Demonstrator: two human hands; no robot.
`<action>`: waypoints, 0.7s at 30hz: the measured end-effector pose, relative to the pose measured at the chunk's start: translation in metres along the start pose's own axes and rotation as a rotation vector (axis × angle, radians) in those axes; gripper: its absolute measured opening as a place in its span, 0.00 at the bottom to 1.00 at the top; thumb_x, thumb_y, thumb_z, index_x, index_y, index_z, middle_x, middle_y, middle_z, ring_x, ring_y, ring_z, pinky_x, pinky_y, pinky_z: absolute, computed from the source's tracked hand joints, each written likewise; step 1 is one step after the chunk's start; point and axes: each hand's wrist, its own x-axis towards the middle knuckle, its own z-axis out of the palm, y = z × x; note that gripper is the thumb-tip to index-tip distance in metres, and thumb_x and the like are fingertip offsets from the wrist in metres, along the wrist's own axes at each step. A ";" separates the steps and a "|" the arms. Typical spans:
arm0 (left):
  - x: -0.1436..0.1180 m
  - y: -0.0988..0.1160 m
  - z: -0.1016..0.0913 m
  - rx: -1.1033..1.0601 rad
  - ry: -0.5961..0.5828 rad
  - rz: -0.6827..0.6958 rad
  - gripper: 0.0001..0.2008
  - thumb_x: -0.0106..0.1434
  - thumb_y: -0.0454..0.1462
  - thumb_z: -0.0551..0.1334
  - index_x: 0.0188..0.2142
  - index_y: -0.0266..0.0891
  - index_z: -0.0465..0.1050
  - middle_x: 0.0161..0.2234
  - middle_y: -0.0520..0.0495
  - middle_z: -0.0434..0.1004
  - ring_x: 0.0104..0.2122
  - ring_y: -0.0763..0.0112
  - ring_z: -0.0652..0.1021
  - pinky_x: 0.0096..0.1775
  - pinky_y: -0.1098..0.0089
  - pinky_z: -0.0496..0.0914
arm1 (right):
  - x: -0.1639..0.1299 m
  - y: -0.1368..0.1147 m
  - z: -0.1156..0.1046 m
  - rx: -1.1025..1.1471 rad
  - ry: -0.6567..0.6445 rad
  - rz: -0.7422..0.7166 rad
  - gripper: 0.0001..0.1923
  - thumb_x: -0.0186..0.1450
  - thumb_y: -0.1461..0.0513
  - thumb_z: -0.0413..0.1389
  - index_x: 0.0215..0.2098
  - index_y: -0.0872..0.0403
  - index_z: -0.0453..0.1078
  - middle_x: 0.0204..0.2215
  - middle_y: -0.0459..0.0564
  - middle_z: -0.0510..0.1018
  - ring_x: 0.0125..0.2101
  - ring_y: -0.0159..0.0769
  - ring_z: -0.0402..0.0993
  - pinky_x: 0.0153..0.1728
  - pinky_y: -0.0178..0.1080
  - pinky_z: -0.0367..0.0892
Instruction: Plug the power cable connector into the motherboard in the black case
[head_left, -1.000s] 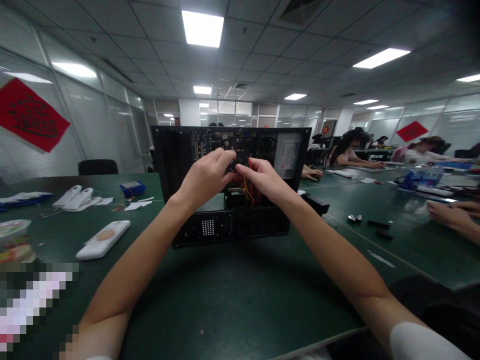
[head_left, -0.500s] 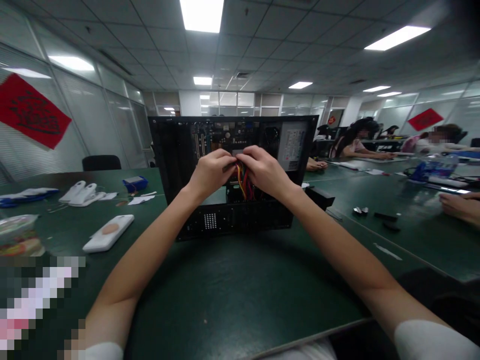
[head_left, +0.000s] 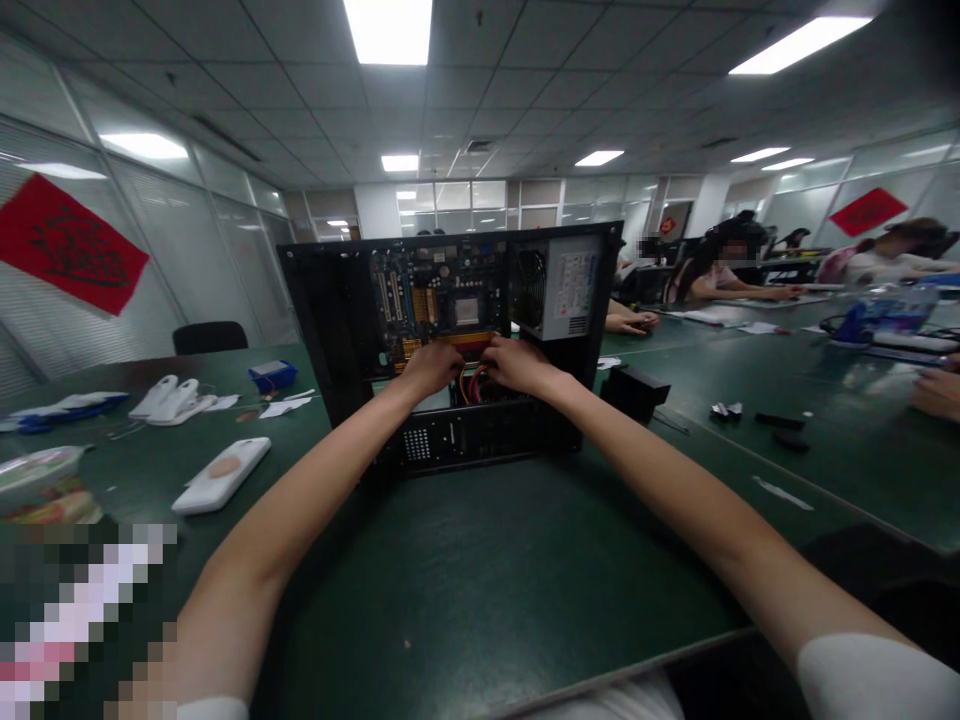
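An opened black computer case (head_left: 495, 436) stands on edge before me, its inside facing me. Within it are a motherboard (head_left: 431, 275) with a bare square processor socket area, yellow and red memory slots (head_left: 480, 341), and a silver power supply (head_left: 574, 290) at upper right. My left hand (head_left: 433, 368) is closed by the lower edge of the board; what its fingertips hold is hidden. Close beside it, my right hand (head_left: 519, 364) is closed with its fingertips at the red and yellow power cables (head_left: 472, 384), which loop down between both hands.
On the left of the green table (head_left: 450, 570) lie a white power bank (head_left: 225, 476), a blue box (head_left: 272, 376) and a plastic food container (head_left: 45, 480). A black box-shaped part (head_left: 636, 393) and small black pieces (head_left: 780, 420) are at right. Other people (head_left: 720, 270) sit farther off.
Both hands have moved down from in front of the processor area to below the memory slots. The upper motherboard shows more fully, and the case sits slightly farther left in view.
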 end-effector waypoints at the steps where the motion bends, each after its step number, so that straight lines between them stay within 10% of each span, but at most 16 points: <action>1: -0.001 0.001 0.000 -0.002 -0.006 -0.025 0.15 0.68 0.36 0.60 0.49 0.46 0.83 0.47 0.46 0.84 0.49 0.59 0.81 0.48 0.67 0.73 | 0.000 0.000 0.001 0.009 0.001 -0.009 0.15 0.70 0.61 0.54 0.49 0.57 0.78 0.48 0.59 0.78 0.46 0.47 0.78 0.40 0.40 0.68; 21: -0.003 0.008 0.000 0.028 -0.008 -0.145 0.11 0.68 0.37 0.62 0.47 0.38 0.81 0.48 0.37 0.82 0.49 0.50 0.81 0.47 0.60 0.75 | 0.011 -0.007 0.005 0.035 -0.074 -0.100 0.13 0.71 0.65 0.53 0.51 0.59 0.74 0.52 0.60 0.75 0.49 0.44 0.76 0.44 0.38 0.67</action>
